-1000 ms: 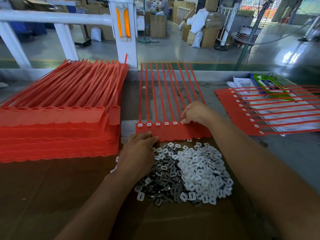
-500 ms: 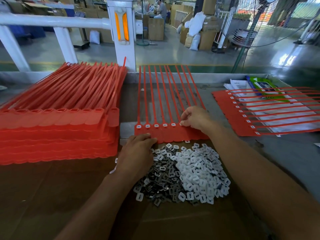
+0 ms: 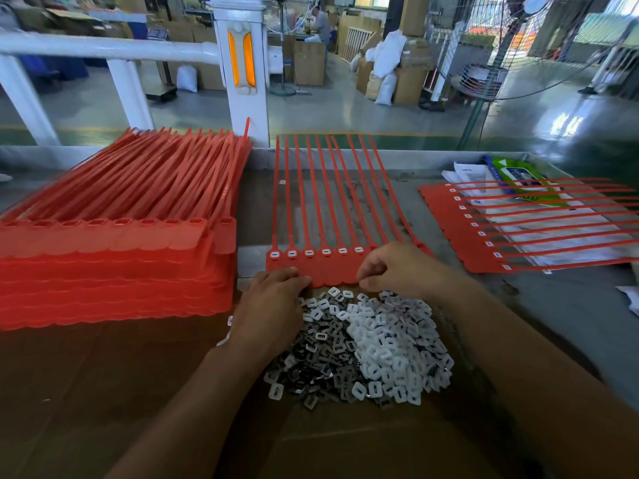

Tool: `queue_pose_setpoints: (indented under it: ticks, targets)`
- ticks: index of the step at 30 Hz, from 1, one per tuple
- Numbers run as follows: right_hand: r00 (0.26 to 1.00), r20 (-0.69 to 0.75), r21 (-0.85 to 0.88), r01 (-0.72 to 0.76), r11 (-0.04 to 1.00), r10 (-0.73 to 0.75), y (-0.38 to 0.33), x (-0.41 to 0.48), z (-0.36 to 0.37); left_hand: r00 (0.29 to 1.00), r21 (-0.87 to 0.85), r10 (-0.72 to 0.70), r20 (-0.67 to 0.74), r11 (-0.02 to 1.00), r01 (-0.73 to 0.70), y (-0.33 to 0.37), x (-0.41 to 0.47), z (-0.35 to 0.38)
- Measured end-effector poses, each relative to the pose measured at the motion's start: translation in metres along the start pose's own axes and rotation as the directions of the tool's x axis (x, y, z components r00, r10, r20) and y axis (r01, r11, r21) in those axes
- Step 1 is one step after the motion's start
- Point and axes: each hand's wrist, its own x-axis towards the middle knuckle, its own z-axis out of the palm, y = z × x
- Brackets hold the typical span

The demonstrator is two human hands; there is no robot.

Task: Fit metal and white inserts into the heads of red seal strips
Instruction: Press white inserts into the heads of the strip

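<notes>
- In the middle of the table, a joined row of red seal strips (image 3: 313, 271), lying flat, heads toward the person, thin tails pointing to 12 o'clock.
- Six heads, counted from the left end, already fitted with white slotted pieces; the next heads toward 3 o'clock hidden under the right hand.
- Left hand (image 3: 273, 305) flat, fingers straight and close together, fingertips pressing the near edge of the row at its left part.
- Right hand (image 3: 397, 267) on the right part of the row, fingers curled downward, thumb at the near edge; impossible to tell whether anything is pinched inside.
- At 6 o'clock of the row, just beside both hands, one loose heap: metal inserts (image 3: 311, 361) on the left side, white inserts (image 3: 390, 350) on the right side, mixed at the border.
- At 9 o'clock, a high stack of red strip sheets (image 3: 114, 271), heads with open holes.
- At 3 o'clock, apart from the row, another red strip sheet (image 3: 460, 229) with fitted heads, tails lying over papers (image 3: 463, 174) and a green packet (image 3: 515, 174).
- Under the heap, brown cardboard (image 3: 103, 392).
</notes>
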Motion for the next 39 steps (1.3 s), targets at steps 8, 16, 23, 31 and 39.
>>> queue_pose_setpoints:
  ticks: [8, 16, 23, 31, 39]
  targets:
    - [0.998, 0.063, 0.014, -0.022, 1.000, 0.021, -0.001, -0.004, 0.005, 1.000, 0.004, 0.000, -0.002, 1.000, 0.000, 0.001, -0.001, -0.001]
    - [0.999, 0.039, -0.065, -0.026, 0.998, 0.028, -0.005, -0.002, 0.010, 1.000, 0.003, -0.004, 0.002, 1.000, 0.004, 0.001, -0.001, -0.001]
    - [0.998, -0.049, 0.007, -0.034, 0.999, 0.034, 0.003, -0.004, 0.005, 1.000, 0.005, -0.003, 0.000, 1.000, 0.003, 0.000, -0.001, 0.000]
    - [0.950, -0.284, 0.145, -0.095, 0.985, 0.133, 0.018, 0.011, -0.012, 1.000, 0.002, 0.001, -0.001, 1.000, -0.001, -0.001, 0.001, 0.000]
    - [0.895, -0.365, 0.204, -0.191, 0.960, 0.255, 0.028, 0.038, -0.012, 1.000, -0.013, 0.002, -0.003, 1.000, -0.002, 0.000, 0.000, -0.001]
